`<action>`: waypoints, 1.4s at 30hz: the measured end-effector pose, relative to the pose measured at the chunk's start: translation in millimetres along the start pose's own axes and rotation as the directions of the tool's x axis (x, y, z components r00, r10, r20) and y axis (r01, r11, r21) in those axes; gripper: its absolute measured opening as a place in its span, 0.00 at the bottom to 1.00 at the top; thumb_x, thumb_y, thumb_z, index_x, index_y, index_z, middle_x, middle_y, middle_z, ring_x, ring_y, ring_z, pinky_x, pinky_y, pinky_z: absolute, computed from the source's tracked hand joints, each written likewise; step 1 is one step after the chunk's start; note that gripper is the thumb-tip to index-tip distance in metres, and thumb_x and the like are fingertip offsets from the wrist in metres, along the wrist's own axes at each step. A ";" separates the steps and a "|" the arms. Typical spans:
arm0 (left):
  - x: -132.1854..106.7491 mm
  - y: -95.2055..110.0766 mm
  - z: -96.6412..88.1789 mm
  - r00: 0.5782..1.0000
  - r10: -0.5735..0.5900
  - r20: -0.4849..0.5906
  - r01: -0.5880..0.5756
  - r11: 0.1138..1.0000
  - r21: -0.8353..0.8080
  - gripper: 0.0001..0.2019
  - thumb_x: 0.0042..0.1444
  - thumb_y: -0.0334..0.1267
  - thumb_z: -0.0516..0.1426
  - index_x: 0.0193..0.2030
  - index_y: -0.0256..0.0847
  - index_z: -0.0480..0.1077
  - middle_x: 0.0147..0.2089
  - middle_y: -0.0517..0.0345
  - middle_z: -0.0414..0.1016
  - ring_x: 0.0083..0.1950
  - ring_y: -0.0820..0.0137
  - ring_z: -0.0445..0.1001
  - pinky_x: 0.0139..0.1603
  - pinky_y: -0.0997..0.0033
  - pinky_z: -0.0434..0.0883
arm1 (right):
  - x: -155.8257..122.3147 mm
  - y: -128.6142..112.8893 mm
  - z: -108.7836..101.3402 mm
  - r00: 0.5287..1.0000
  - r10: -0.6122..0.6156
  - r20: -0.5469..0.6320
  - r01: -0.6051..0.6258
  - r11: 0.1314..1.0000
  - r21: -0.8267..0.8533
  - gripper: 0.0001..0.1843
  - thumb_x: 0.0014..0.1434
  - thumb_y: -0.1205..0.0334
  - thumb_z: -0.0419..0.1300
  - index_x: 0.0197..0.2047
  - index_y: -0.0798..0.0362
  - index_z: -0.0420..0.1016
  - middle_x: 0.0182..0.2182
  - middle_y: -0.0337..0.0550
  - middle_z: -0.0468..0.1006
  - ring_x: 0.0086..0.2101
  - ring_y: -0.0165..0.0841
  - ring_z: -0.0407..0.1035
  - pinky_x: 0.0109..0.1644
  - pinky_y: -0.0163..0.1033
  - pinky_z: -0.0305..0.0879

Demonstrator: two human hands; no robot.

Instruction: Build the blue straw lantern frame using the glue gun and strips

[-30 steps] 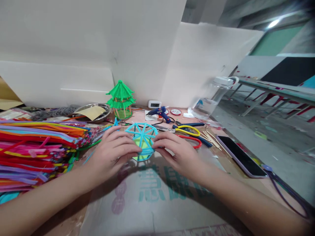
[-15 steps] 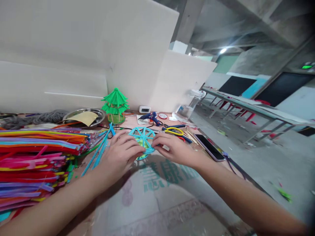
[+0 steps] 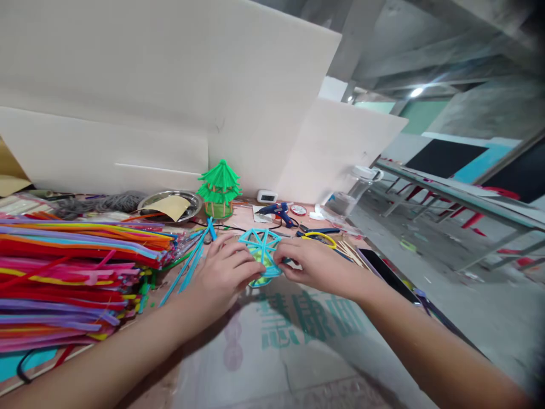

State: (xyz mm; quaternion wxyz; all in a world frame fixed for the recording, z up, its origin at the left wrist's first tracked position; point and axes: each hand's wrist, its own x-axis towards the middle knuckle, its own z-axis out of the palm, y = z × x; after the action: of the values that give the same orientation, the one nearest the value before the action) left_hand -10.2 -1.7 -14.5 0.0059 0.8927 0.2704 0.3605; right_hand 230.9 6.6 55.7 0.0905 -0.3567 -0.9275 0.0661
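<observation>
A light-blue pipe-cleaner wheel with spokes [image 3: 259,244] stands tilted on the table, a green-yellow piece showing behind it. My left hand [image 3: 223,272] grips its near left rim with curled fingers. My right hand [image 3: 313,264] pinches the near right rim. Both hands rest on a clear plastic sheet over a printed cardboard [image 3: 293,335]. A few loose blue pipe cleaners [image 3: 191,261] lie just left of my left hand.
A big stack of coloured pipe cleaners [image 3: 72,272] fills the left. Behind stand a green pagoda model [image 3: 219,190], a metal dish [image 3: 170,207], a blue glue gun [image 3: 276,211], yellow-handled scissors [image 3: 317,237], wooden sticks, a phone [image 3: 383,270] and a water bottle [image 3: 349,196]. White boards wall the back.
My head has turned, so the scene shifts in view. Both hands stay on the blue wheel, working along its near rim; the wheel stays in place.
</observation>
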 end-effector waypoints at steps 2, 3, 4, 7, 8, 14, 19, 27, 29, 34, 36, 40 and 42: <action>0.0 1.0 -0.4 1.000 0.008 -0.002 -0.008 1.000 0.007 0.07 0.67 0.34 0.57 0.48 0.46 0.75 0.45 0.60 0.81 0.51 0.63 0.73 0.69 0.49 0.53 | -0.7 -0.5 0.7 1.000 0.000 -0.005 0.000 1.000 -0.025 0.08 0.59 0.75 0.60 0.37 0.52 0.73 0.34 0.37 0.77 0.34 0.30 0.69 0.37 0.34 0.59; -0.1 1.7 -0.5 1.000 0.011 -0.005 -0.011 1.000 0.012 0.07 0.67 0.33 0.57 0.48 0.46 0.75 0.45 0.61 0.81 0.51 0.64 0.73 0.70 0.49 0.51 | -1.6 -0.3 1.6 1.000 -0.006 -0.015 0.005 1.000 -0.028 0.07 0.59 0.74 0.60 0.36 0.52 0.73 0.34 0.37 0.77 0.34 0.30 0.69 0.37 0.34 0.58; -0.3 2.3 -0.4 1.000 0.014 -0.006 -0.014 1.000 0.018 0.07 0.67 0.33 0.57 0.47 0.46 0.75 0.45 0.61 0.81 0.51 0.64 0.73 0.70 0.49 0.51 | -2.6 0.2 2.9 1.000 -0.013 -0.028 0.012 1.000 -0.025 0.07 0.59 0.74 0.60 0.36 0.52 0.73 0.33 0.37 0.77 0.33 0.30 0.68 0.37 0.34 0.58; -1.4 3.3 0.5 1.000 0.023 0.005 -0.023 0.999 0.041 0.08 0.66 0.32 0.57 0.48 0.47 0.75 0.46 0.61 0.81 0.52 0.64 0.73 0.69 0.50 0.52 | -5.0 3.8 8.8 0.996 -0.039 -0.074 0.038 0.999 -0.008 0.06 0.60 0.73 0.60 0.37 0.52 0.74 0.34 0.37 0.77 0.33 0.29 0.68 0.37 0.34 0.58; -1.8 3.3 0.9 1.000 0.021 0.012 -0.022 0.998 0.051 0.09 0.66 0.32 0.57 0.49 0.47 0.75 0.46 0.61 0.81 0.53 0.64 0.73 0.68 0.50 0.53 | -5.3 5.3 11.0 0.995 -0.045 -0.090 0.045 0.999 -0.008 0.06 0.60 0.73 0.60 0.37 0.52 0.74 0.34 0.38 0.77 0.33 0.30 0.68 0.38 0.34 0.58; 0.0 4.6 2.0 1.000 0.005 0.007 -0.005 0.994 0.106 0.09 0.67 0.31 0.55 0.47 0.47 0.76 0.45 0.59 0.81 0.53 0.64 0.74 0.69 0.47 0.56 | -5.1 7.9 16.5 0.984 -0.068 -0.165 0.064 0.997 -0.031 0.06 0.60 0.72 0.59 0.38 0.52 0.74 0.35 0.40 0.78 0.36 0.32 0.69 0.41 0.36 0.60; 2.7 8.7 0.0 1.000 -0.019 0.018 0.016 0.986 0.168 0.13 0.69 0.32 0.50 0.46 0.48 0.75 0.46 0.66 0.80 0.53 0.69 0.76 0.73 0.49 0.55 | -6.2 5.2 16.0 0.983 -0.052 -0.178 0.048 0.999 -0.025 0.09 0.58 0.74 0.58 0.37 0.51 0.74 0.33 0.39 0.79 0.33 0.31 0.70 0.37 0.35 0.60; 2.3 3.9 6.7 1.000 -0.007 -0.021 0.010 0.985 0.171 0.07 0.68 0.35 0.56 0.46 0.47 0.76 0.44 0.59 0.82 0.51 0.66 0.76 0.69 0.48 0.55 | -5.4 8.4 22.0 0.974 -0.039 -0.224 0.026 0.998 -0.060 0.05 0.61 0.71 0.58 0.39 0.54 0.74 0.37 0.43 0.77 0.37 0.33 0.70 0.41 0.37 0.61; 2.3 4.0 7.5 1.000 -0.002 -0.019 0.005 0.985 0.170 0.07 0.68 0.35 0.56 0.46 0.46 0.76 0.44 0.59 0.82 0.51 0.66 0.76 0.69 0.49 0.54 | -5.8 8.1 21.2 0.974 -0.042 -0.221 0.028 0.998 -0.064 0.05 0.62 0.70 0.58 0.39 0.54 0.75 0.39 0.44 0.75 0.40 0.34 0.70 0.43 0.37 0.62; 2.0 5.0 7.8 1.000 -0.022 -0.012 0.024 0.985 0.169 0.09 0.69 0.36 0.54 0.46 0.46 0.76 0.44 0.58 0.82 0.50 0.66 0.76 0.69 0.50 0.53 | -6.7 5.0 19.5 0.978 -0.008 -0.208 -0.006 0.998 -0.068 0.06 0.64 0.69 0.58 0.41 0.54 0.77 0.42 0.45 0.73 0.40 0.34 0.70 0.45 0.38 0.63; 2.0 5.2 7.8 0.999 -0.024 -0.024 0.028 0.986 0.167 0.09 0.69 0.36 0.54 0.46 0.46 0.77 0.44 0.58 0.82 0.50 0.66 0.76 0.70 0.50 0.53 | -5.8 4.5 20.2 0.979 0.003 -0.205 -0.018 0.997 -0.074 0.06 0.64 0.70 0.58 0.40 0.55 0.76 0.42 0.45 0.72 0.40 0.33 0.69 0.45 0.38 0.63; 2.1 5.5 7.8 0.999 -0.020 -0.034 0.025 0.987 0.160 0.10 0.68 0.36 0.54 0.45 0.45 0.77 0.43 0.57 0.82 0.48 0.66 0.76 0.69 0.50 0.55 | -4.3 6.8 23.0 0.975 0.007 -0.224 -0.021 0.998 -0.061 0.04 0.63 0.71 0.58 0.39 0.55 0.73 0.41 0.45 0.72 0.42 0.35 0.69 0.46 0.39 0.64; 1.9 5.1 8.1 0.999 -0.019 -0.031 0.024 0.986 0.163 0.10 0.69 0.36 0.54 0.46 0.45 0.77 0.43 0.57 0.82 0.48 0.65 0.76 0.69 0.50 0.56 | -4.7 8.4 24.0 0.973 -0.007 -0.230 -0.005 0.999 -0.052 0.04 0.63 0.71 0.58 0.39 0.54 0.72 0.41 0.45 0.72 0.43 0.36 0.69 0.48 0.39 0.64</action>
State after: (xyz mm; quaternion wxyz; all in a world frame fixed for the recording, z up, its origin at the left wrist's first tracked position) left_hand -1.4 -3.6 -18.2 -0.0674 0.8818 0.3088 0.3500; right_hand 234.7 8.2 30.1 0.1882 -0.3637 -0.9123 0.0000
